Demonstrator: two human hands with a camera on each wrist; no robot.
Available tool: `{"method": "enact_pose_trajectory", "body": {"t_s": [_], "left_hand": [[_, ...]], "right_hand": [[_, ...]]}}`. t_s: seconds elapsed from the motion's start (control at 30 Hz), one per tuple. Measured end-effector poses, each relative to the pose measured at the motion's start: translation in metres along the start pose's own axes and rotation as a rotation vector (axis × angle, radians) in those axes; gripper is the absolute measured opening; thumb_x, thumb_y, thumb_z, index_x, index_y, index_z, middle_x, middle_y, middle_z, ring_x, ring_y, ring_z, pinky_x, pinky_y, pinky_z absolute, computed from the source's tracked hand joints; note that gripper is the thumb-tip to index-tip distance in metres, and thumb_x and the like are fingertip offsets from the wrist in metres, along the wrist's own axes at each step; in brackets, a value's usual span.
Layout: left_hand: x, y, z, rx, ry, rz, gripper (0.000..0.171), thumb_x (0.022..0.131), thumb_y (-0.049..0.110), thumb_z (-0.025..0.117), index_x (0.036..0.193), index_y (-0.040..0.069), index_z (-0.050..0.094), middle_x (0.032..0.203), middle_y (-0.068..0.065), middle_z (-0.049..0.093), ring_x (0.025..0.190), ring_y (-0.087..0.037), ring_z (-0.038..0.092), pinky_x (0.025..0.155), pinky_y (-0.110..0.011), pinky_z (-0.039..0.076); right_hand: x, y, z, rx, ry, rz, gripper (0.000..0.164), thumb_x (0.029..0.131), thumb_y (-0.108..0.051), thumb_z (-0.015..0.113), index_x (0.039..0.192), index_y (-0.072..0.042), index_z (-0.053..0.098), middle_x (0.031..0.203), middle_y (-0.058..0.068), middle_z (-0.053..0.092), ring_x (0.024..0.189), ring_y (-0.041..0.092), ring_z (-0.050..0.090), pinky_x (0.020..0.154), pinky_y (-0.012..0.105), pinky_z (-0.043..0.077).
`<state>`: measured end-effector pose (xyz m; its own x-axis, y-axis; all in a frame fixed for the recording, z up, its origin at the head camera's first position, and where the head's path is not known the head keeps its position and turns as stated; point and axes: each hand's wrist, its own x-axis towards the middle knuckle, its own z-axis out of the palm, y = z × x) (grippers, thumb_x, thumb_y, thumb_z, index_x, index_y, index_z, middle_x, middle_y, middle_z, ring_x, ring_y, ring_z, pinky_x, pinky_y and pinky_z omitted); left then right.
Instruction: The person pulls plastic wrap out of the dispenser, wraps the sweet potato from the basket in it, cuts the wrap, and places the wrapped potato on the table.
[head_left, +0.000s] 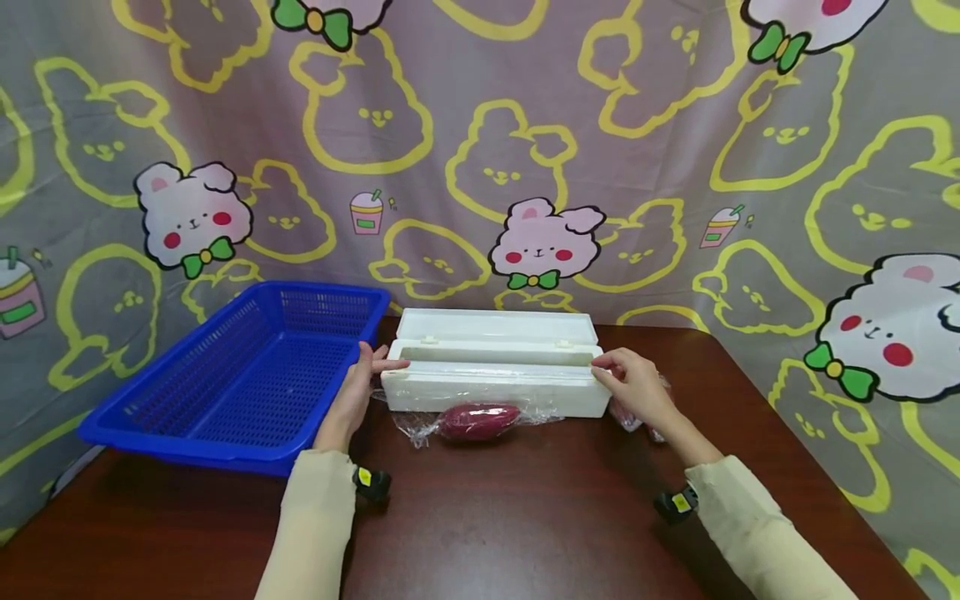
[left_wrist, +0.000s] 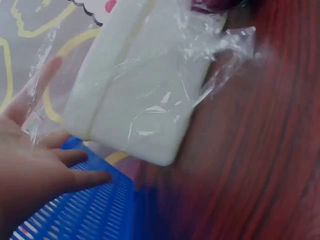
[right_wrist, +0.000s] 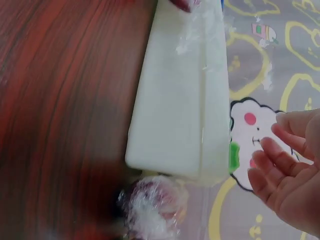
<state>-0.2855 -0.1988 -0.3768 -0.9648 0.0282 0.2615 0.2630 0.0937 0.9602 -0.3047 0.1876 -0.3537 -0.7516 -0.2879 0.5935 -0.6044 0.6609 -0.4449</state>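
Observation:
A white cling film dispenser box (head_left: 495, 392) stands on the table with its lid (head_left: 495, 325) tipped back. Clear cling film (left_wrist: 155, 107) drapes over its front and wraps a reddish-purple oblong thing (head_left: 478, 422), perhaps a sweet potato, lying before it. At the box's left end, my left hand (head_left: 352, 400) has its fingers straight and thumb apart, with film across it in the left wrist view. My right hand (head_left: 637, 387) brings thumb and forefinger together at the right end, seemingly pinching the film's edge; the thin film there is hard to see.
A blue plastic basket (head_left: 300, 433) stands left of the dispenser, close to my left hand. Film-wrapped purplish items (right_wrist: 152, 205) lie by the box's right end, partly hidden by my right hand in the head view. A patterned curtain (head_left: 427, 267) hangs behind the table.

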Motion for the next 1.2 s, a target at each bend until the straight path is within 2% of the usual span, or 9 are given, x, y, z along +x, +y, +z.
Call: {"method": "enact_pose_trajectory", "body": {"t_s": [0.07,0.23,0.3,0.4,0.5,0.6,0.8,0.97,1.2], "left_hand": [[0.0,0.004,0.001,0.103,0.061,0.038,0.064,0.096,0.041,0.031,0.104,-0.017,0.057,0.13,-0.028,0.039,0.126,-0.032,0.029,0.101,-0.047,0.019],[0.0,0.02,0.011,0.557,0.151,0.222,0.018,0.086,0.009,0.056,0.086,-0.005,0.068,0.099,-0.02,0.062,0.099,-0.031,0.055,0.085,-0.041,0.04],[0.0,0.027,0.017,0.669,0.136,0.283,0.016,0.085,0.008,0.058,0.084,-0.003,0.068,0.09,-0.016,0.064,0.089,-0.029,0.058,0.079,-0.041,0.043],[0.0,0.031,0.023,0.765,0.049,0.305,0.016,0.087,0.011,0.057,0.084,-0.001,0.068,0.079,-0.01,0.063,0.075,-0.023,0.058,0.071,-0.038,0.044],[-0.002,0.031,0.028,0.821,-0.026,0.286,0.017,0.088,0.013,0.055,0.087,0.002,0.068,0.072,-0.004,0.06,0.067,-0.017,0.053,0.065,-0.035,0.044],[-0.006,0.028,0.031,0.85,-0.053,0.239,0.017,0.088,0.015,0.055,0.088,0.005,0.068,0.07,0.0,0.058,0.064,-0.014,0.05,0.062,-0.031,0.042],[-0.009,0.021,0.038,0.866,-0.147,0.197,0.015,0.084,0.016,0.061,0.09,0.005,0.068,0.079,-0.001,0.064,0.067,-0.013,0.057,0.063,-0.031,0.046],[-0.01,0.012,0.044,0.86,-0.246,0.182,0.025,0.078,0.022,0.069,0.096,0.004,0.066,0.092,-0.007,0.065,0.085,-0.02,0.06,0.076,-0.035,0.046],[-0.012,0.004,0.051,0.865,-0.368,0.251,0.046,0.068,0.02,0.077,0.105,0.0,0.059,0.102,-0.013,0.062,0.093,-0.025,0.059,0.08,-0.037,0.045]], "right_hand": [[0.002,-0.004,0.003,0.022,-0.004,-0.035,0.008,0.077,0.0,0.066,0.085,0.003,0.065,0.081,0.011,0.061,0.068,0.021,0.055,0.061,0.037,0.047],[0.009,-0.013,0.01,0.088,-0.053,-0.077,0.008,0.079,0.0,0.064,0.086,0.005,0.065,0.082,0.012,0.063,0.074,0.024,0.058,0.065,0.042,0.049],[0.012,-0.015,0.013,0.1,-0.078,-0.075,0.009,0.081,0.0,0.063,0.087,0.005,0.065,0.084,0.012,0.064,0.076,0.023,0.058,0.066,0.04,0.049],[0.014,-0.016,0.017,0.112,-0.121,-0.069,0.01,0.082,-0.002,0.061,0.089,0.004,0.065,0.082,0.01,0.065,0.075,0.022,0.058,0.062,0.034,0.048],[0.014,-0.017,0.021,0.13,-0.175,-0.057,0.01,0.084,-0.005,0.06,0.09,0.003,0.065,0.077,0.006,0.064,0.071,0.019,0.058,0.056,0.028,0.044],[0.014,-0.018,0.025,0.164,-0.244,-0.049,0.012,0.087,-0.007,0.057,0.09,0.002,0.064,0.072,0.003,0.063,0.066,0.016,0.058,0.056,0.026,0.043],[0.013,-0.021,0.036,0.227,-0.456,-0.062,0.017,0.089,-0.01,0.054,0.096,0.004,0.059,0.071,0.005,0.062,0.055,0.015,0.058,0.053,0.026,0.047],[0.011,-0.026,0.05,0.151,-0.578,-0.114,0.026,0.086,-0.017,0.059,0.102,0.003,0.056,0.065,-0.001,0.06,0.05,0.007,0.05,0.05,0.023,0.043],[0.008,-0.037,0.062,0.02,-0.612,-0.147,0.043,0.08,-0.031,0.065,0.109,0.0,0.056,0.056,-0.007,0.056,0.045,0.002,0.047,0.049,0.022,0.041]]}}
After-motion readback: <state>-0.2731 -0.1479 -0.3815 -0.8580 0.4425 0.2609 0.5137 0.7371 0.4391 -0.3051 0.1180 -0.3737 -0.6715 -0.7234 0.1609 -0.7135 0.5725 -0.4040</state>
